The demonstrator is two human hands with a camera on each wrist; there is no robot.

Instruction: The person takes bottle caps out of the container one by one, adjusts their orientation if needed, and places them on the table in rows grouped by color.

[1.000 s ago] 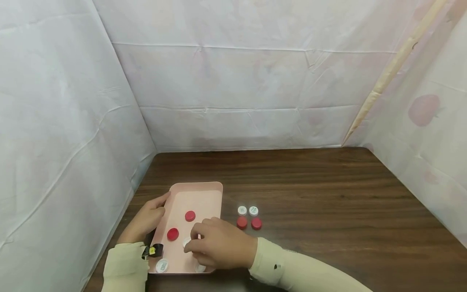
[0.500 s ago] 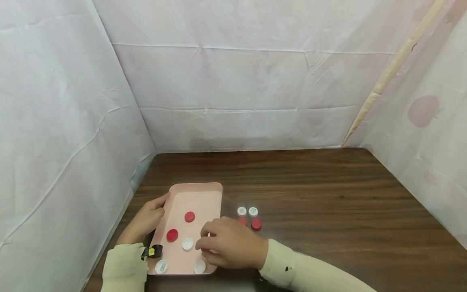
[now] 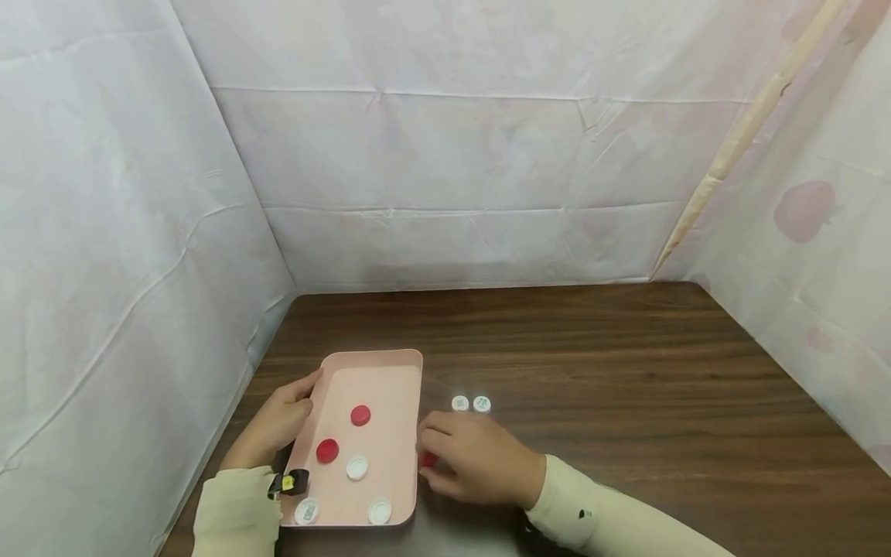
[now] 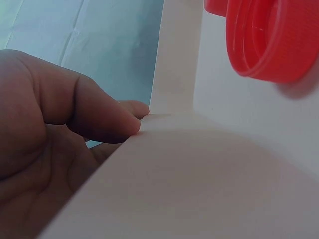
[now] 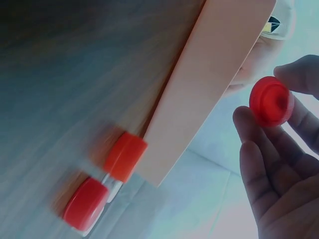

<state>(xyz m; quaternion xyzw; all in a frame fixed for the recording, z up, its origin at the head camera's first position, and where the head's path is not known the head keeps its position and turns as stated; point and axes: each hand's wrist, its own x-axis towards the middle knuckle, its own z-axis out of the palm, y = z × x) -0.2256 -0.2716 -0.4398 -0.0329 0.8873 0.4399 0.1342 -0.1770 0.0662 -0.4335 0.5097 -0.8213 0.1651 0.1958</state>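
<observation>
My right hand (image 3: 483,458) pinches a red bottle cap (image 5: 271,101) between thumb and fingertips, just off the right side of a pink tray (image 3: 379,379). In the right wrist view the cap's hollow side shows. My left hand (image 3: 277,419) holds the tray at its left side, fingertips right at the rim in the left wrist view. Inside the tray lie two red caps, one farther back (image 3: 360,415) and a nearer red cap (image 3: 327,451). A white cap (image 3: 356,467) lies near them, with white caps in the near left corner (image 3: 306,510) and near right corner (image 3: 379,510).
Two white caps, a left one (image 3: 460,403) and a right white cap (image 3: 482,404), lie on the dark wooden table (image 3: 592,363) beyond my right hand. Two red caps (image 5: 125,157) (image 5: 85,204) stand near them, hidden in the head view. Pale sheets (image 3: 445,155) wall the table.
My right hand has moved right, from over the tray to beside it, carrying the red cap out. The white cap it covered now shows. My left hand keeps its place on the tray.
</observation>
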